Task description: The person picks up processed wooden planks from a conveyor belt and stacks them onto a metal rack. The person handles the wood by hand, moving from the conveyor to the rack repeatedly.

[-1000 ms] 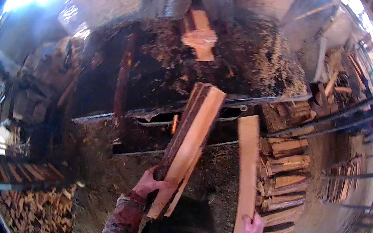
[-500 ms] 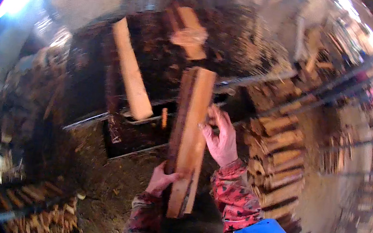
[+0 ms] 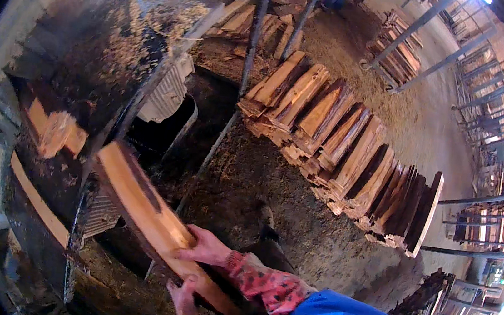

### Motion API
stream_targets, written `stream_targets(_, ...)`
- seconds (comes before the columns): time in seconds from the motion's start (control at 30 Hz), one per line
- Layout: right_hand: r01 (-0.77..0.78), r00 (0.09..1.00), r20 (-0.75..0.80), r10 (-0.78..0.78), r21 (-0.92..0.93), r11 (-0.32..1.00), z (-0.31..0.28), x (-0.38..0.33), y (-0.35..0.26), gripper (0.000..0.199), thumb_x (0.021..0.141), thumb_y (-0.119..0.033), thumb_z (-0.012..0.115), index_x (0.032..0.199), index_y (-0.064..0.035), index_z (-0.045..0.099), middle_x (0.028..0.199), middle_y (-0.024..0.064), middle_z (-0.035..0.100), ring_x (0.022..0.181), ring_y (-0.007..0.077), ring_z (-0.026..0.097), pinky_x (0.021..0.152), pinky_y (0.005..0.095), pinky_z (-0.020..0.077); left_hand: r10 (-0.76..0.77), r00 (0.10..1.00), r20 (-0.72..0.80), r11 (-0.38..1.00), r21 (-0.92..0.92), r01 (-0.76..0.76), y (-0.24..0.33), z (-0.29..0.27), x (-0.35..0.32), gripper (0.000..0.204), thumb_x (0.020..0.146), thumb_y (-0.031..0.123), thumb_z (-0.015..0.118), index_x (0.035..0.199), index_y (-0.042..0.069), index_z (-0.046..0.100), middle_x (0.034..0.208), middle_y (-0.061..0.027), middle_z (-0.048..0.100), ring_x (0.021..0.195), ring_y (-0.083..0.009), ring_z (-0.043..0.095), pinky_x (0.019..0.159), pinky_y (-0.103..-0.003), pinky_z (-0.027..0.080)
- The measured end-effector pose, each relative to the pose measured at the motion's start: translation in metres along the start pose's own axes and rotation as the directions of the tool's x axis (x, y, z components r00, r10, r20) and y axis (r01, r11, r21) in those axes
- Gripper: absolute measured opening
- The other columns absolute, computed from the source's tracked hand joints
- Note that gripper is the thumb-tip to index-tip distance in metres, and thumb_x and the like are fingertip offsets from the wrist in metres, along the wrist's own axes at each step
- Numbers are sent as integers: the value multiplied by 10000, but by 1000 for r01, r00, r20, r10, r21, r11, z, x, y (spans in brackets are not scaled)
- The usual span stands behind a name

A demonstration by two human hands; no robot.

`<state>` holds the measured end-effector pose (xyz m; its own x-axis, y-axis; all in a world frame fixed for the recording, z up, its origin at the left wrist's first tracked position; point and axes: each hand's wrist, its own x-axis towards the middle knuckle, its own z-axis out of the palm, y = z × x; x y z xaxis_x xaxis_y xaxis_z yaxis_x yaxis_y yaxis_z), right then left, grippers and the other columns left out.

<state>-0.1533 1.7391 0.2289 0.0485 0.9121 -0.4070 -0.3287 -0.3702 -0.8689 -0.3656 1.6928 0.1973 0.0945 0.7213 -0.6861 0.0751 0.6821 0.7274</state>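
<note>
Slanting from lower middle up to the left, a bundle of long wooden boards [image 3: 150, 215] lies across both my hands, with pale faces and a dark bark-brown strip. My right hand [image 3: 206, 247] grips its right side, the thumb over the top. Lower down, my left hand [image 3: 184, 296] holds the near left side, thumb upward; its other fingers are hidden under the wood. The far end of the bundle hangs beside a dark metal frame bar [image 3: 83, 206]. How many boards are in it I cannot tell.
A long stack of split boards [image 3: 335, 146] runs diagonally to my right. On the dark, sawdust-strewn bench at left lie a pale plank [image 3: 39, 197] and a short wood piece [image 3: 57, 133]. Thin metal posts [image 3: 250, 50] rise ahead. Further wood piles [image 3: 398, 46] stand farther off.
My view has swung right, bringing the long board stack into the middle. The bundle now tilts to the left, and my right hand, formerly loose beside it, has closed on it.
</note>
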Motion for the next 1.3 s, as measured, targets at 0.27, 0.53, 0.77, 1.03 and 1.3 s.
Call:
stream_targets(0.27, -273, 828, -502, 250, 28, 962, -168, -69, 51, 589, 713, -261, 767, 1146, 54, 522, 1046, 109, 611, 905, 153, 583, 816, 301, 487, -228, 894, 386, 957, 259, 132, 30, 195, 2, 362, 768, 153, 694, 1060, -33, 585, 949, -71, 635, 853, -166, 612, 756, -296, 492)
stream_targets(0.53, 98, 621, -783, -21, 52, 994, -301, -40, -33, 482, 790, -293, 684, 1086, 63, 551, 974, 84, 624, 851, 138, 568, 755, 283, 472, -24, 831, 555, 997, 80, -25, 74, 277, 44, 583, 866, 219, 585, 1338, -27, 346, 1231, -113, 511, 1093, -183, 505, 950, -294, 399)
stream_targets(0.77, 108, 450, -880, -152, -115, 987, -420, 133, -129, 573, 810, -476, 626, 907, 89, 622, 836, 113, 638, 731, 211, 591, 665, 343, 477, -9, 955, 296, 891, -432, 142, 28, 140, 51, 640, 868, 282, 603, 1348, 11, 277, 1199, -207, 507, 1122, -361, 514, 948, -469, 445)
stream_targets(1.03, -333, 846, -504, -176, -757, 562, -320, 169, 21, 531, 770, -467, 580, 1035, -8, 616, 892, 240, 640, 873, 393, 616, 775, 461, 482, -166, 985, 50, 868, -467, 170, -102, 50, 25, 407, 857, 249, 619, 1157, 9, 486, 1083, -186, 574, 1018, -312, 592, 810, -410, 529)
stream_targets(1.3, -100, 994, -46, 97, -67, 993, -90, 121, -40, 285, 918, -249, 557, 1003, 21, 589, 861, 13, 613, 747, 103, 568, 686, 250, 472, 34, 988, -150, 903, -419, -94, -57, 38, 16, 317, 857, 110, 609, 1117, -36, 502, 1008, -102, 596, 961, -261, 621, 789, -367, 535)
